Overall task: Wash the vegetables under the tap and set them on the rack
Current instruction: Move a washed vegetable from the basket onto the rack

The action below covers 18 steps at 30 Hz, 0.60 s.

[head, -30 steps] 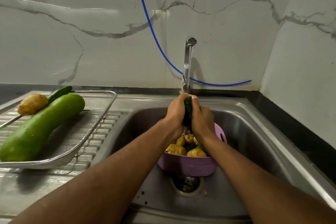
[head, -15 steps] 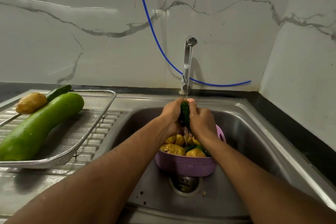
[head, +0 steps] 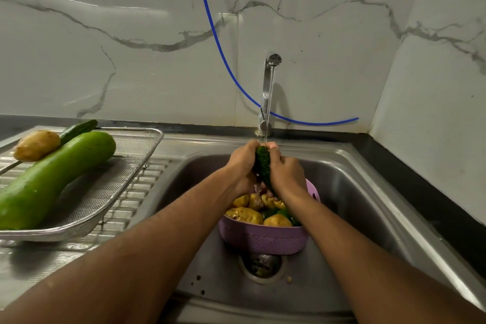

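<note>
Both hands, left hand (head: 243, 163) and right hand (head: 285, 169), gripped the dark cucumber (head: 263, 163) under the tap (head: 268, 92); since a second earlier it had tilted; scrubbing continued; the rack (head: 110, 192) waited at nine o'clock.

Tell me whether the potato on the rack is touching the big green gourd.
Touching. The head view shows the potato resting against the upper side of the big green gourd on the rack, with no gap between them.

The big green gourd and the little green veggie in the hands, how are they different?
The big gourd is pale, smooth and lies on the rack. The little vegetable is dark, bumpy and far smaller, held under the tap by the left hand and right hand. Both are green and long.
</note>
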Motion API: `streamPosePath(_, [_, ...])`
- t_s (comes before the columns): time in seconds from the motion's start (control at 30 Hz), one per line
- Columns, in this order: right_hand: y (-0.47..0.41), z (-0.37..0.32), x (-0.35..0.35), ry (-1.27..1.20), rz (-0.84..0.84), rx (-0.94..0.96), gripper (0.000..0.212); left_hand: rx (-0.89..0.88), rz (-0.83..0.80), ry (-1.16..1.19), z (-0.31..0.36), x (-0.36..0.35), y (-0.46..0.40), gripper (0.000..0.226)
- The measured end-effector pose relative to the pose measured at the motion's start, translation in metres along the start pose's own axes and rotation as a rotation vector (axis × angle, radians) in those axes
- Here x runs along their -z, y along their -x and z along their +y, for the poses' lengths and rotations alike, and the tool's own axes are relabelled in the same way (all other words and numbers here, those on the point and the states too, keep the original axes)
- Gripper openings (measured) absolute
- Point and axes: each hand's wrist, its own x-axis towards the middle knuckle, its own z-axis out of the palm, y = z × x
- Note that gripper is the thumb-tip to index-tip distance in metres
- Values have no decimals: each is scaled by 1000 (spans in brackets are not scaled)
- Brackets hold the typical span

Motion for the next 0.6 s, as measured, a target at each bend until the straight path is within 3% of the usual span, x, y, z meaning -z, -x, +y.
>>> streamPosePath(0.17, [-1, -7, 4, -91, -173, -193, 55, -18, 58, -26, -5, 4, -6, 26])
streamPosePath(0.33, [-1, -12, 0, -316, -302, -298, 28, -153, 162, -296, -20, 19, -18, 45])
streamPosePath(0.47, [0, -14, 3, -478, -323, -306, 27, -65, 117, -203, -19, 16, -16, 43])
streamPosePath(0.6, [-1, -12, 4, -649, -363, -297, 25, 5, 90, -120, -18, 11, -10, 57])
